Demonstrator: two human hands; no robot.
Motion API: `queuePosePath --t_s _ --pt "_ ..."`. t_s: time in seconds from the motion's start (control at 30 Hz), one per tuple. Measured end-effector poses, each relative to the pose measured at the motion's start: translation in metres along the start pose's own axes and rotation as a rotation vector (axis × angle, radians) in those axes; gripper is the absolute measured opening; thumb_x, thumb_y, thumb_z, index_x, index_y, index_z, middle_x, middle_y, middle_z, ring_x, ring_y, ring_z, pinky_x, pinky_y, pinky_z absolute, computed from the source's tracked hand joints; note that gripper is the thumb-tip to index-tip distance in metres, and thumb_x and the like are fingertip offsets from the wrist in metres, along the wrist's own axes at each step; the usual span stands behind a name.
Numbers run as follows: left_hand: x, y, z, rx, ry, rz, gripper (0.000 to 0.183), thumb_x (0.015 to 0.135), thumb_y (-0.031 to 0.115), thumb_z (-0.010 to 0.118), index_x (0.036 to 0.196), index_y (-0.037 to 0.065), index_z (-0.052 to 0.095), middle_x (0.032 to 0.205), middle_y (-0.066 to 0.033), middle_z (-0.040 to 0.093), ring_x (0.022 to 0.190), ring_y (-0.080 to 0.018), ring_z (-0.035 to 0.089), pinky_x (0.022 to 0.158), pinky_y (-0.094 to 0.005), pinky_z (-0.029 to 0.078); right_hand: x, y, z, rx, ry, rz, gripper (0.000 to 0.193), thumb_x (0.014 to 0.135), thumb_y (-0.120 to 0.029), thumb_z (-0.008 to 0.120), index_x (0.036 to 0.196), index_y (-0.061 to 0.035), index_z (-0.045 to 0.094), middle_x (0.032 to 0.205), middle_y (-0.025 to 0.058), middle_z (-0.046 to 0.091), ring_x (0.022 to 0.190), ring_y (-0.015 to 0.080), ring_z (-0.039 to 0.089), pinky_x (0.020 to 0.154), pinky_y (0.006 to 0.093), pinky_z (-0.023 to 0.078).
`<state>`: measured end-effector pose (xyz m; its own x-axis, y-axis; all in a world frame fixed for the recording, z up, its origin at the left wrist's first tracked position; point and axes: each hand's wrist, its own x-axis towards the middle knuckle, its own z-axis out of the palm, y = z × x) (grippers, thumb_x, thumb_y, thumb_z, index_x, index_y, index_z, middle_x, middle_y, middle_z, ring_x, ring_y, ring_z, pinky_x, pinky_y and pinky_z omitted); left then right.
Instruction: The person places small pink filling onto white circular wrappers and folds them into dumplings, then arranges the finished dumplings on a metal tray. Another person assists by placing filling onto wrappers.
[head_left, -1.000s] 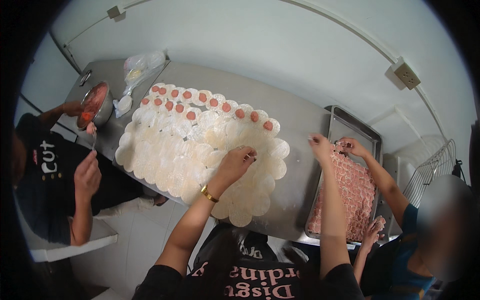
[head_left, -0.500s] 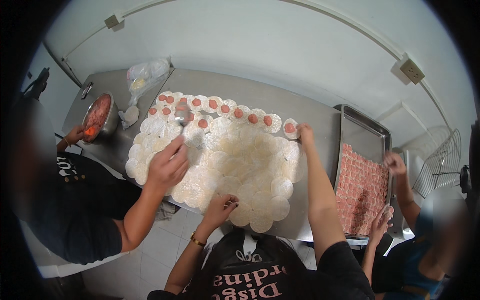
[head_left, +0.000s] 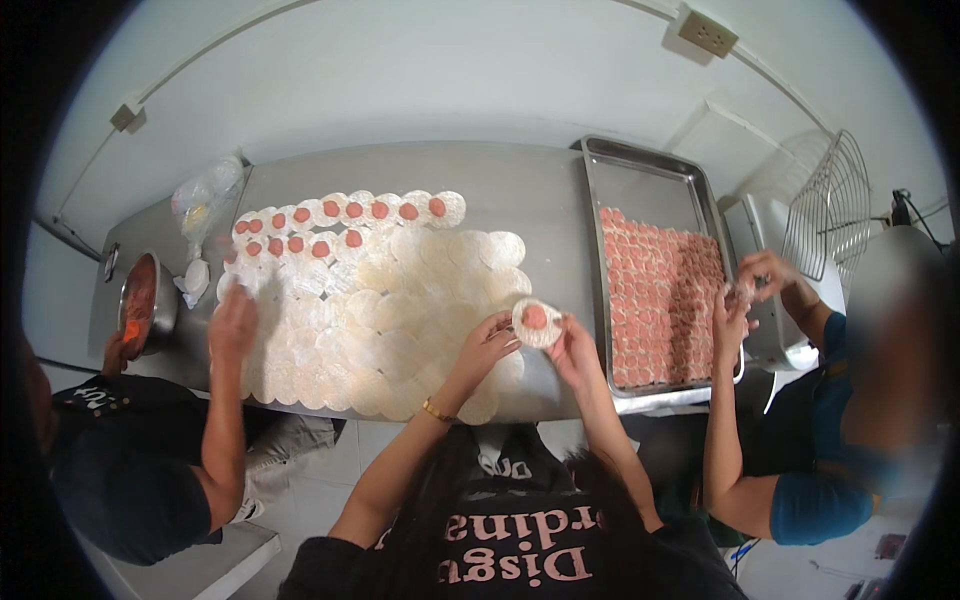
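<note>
A round, pale dumpling wrapper (head_left: 523, 331) with a pink lump of minced meat (head_left: 535, 317) on it is up in front of me, over the near right part of the table. My right hand (head_left: 574, 352) pinches its right edge between thumb and fingers. At its left edge, the fingertips of my left hand (head_left: 490, 347) close on the rim. Overlapping flat wrappers (head_left: 400, 310) spread across the table to the left. Dabs of meat (head_left: 380, 210) top the wrappers of the far row and part of the second row.
A co-worker's blurred hand (head_left: 233, 318) is over the left wrappers, beside a metal bowl of minced meat (head_left: 140, 300). At right, a metal tray (head_left: 650, 165) holds rows of filled pieces; another co-worker's hands (head_left: 745, 295) work at its edge. A wire rack (head_left: 825, 205) stands beyond.
My right hand has brought the meat-topped wrapper from the far row's right end toward me. My left hand has risen to meet it. The left co-worker's hand has drawn back from the rows. The view has shifted.
</note>
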<state>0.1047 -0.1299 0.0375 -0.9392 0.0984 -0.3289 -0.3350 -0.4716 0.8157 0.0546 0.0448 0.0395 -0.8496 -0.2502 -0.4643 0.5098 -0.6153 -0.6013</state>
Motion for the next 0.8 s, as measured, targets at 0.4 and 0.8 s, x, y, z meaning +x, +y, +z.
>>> queuePosePath --t_s 0.4,0.8 --pt "0.002 -0.068 0.02 1.048 0.061 0.331 0.026 0.075 -0.001 0.051 0.098 0.0 0.063 0.085 -0.021 0.064 0.08 -0.0388 0.06 0.07 -0.0451 0.047 -0.047 0.053 -0.084 -0.677 0.359 -0.374 0.039 0.079 0.013 0.053 0.115 -0.0003 0.05 0.095 0.0066 0.063 0.083 0.0129 0.06 0.075 0.0236 0.048" --pt "-0.008 -0.063 0.026 0.791 0.037 0.154 0.025 0.079 0.001 0.06 0.104 0.001 0.065 0.084 -0.0106 0.067 0.074 -0.0133 0.062 0.069 -0.0273 0.05 -0.052 0.055 -0.088 -0.555 0.169 -0.291 0.026 0.08 0.01 0.057 0.104 0.0032 0.063 0.098 0.005 0.065 0.085 0.0114 0.06 0.08 0.023 0.048"
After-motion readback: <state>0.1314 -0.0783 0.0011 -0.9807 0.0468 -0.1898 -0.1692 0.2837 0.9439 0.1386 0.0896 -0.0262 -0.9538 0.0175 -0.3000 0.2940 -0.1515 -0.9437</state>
